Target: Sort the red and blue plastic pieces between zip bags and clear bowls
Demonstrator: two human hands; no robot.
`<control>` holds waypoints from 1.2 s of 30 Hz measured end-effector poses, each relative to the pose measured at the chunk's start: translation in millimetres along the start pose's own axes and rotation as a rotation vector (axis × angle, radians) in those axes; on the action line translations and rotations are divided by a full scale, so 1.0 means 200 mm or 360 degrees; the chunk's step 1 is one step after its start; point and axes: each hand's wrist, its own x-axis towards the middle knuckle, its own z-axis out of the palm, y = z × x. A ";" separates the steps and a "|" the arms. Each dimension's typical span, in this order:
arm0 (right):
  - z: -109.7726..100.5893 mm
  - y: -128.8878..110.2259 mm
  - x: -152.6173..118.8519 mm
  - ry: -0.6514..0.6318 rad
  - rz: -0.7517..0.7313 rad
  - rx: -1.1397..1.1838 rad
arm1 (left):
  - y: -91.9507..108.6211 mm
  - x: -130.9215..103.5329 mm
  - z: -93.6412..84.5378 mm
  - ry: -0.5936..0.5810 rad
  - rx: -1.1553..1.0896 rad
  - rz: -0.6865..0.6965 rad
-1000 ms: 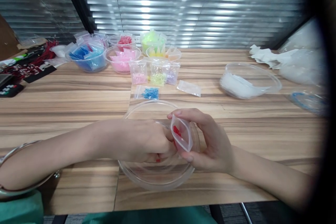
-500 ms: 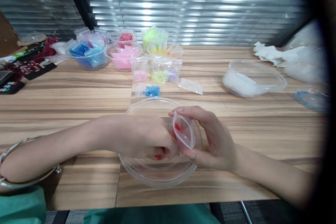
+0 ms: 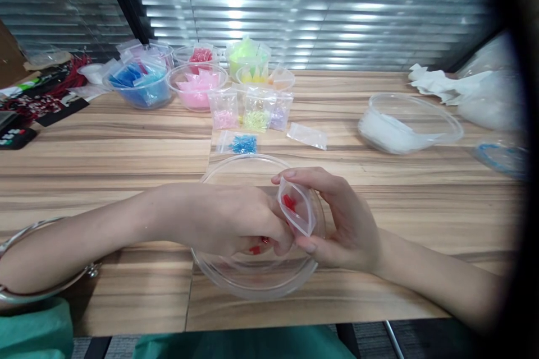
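Note:
My right hand [image 3: 345, 224] holds a small clear zip bag [image 3: 301, 213] by its edges, its mouth spread wide. Inside the bag show small red pieces [image 3: 288, 202]. My left hand [image 3: 248, 221] is curled over a round clear plastic bowl [image 3: 252, 289], its fingertips against the near left side of the bag. More red pieces [image 3: 255, 249] show under and between the left fingers; how many are held there is hidden. Both hands are above the bowl.
Behind the bowl lie a bag of blue pieces [image 3: 243, 144] and an empty flat bag [image 3: 307, 136]. Filled bags [image 3: 256, 112] stand before tubs of pink [image 3: 197, 90] and blue packets [image 3: 141, 87]. At right sits a tub of clear bags [image 3: 391, 132].
My left hand has moved slightly right, toward the bag. The red pieces visible in the bag have shifted and look more bunched.

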 end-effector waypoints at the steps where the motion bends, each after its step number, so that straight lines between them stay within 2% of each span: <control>1: 0.00 0.00 0.00 0.0005 -0.0002 -0.0005 | 0.00 0.00 0.00 0.0001 0.0017 -0.0006; 5: 0.00 0.00 0.00 0.0017 -0.0022 -0.0015 | 0.00 0.00 0.01 -0.0003 0.0075 -0.0008; 10: 0.01 0.01 0.00 0.0028 -0.0030 -0.0015 | 0.01 0.01 0.01 -0.0174 0.0173 -0.0086; 16: 0.01 0.01 0.00 0.0009 -0.0044 -0.0059 | 0.01 0.01 0.01 -0.0282 0.0180 -0.0134; 28: 0.01 0.02 -0.02 -0.0022 -0.0018 -0.0060 | 0.02 0.01 -0.02 -0.0290 0.0313 0.0055; 36: 0.01 0.01 -0.01 -0.0037 -0.0010 -0.0084 | 0.03 -0.01 0.01 -0.0236 0.0536 0.0106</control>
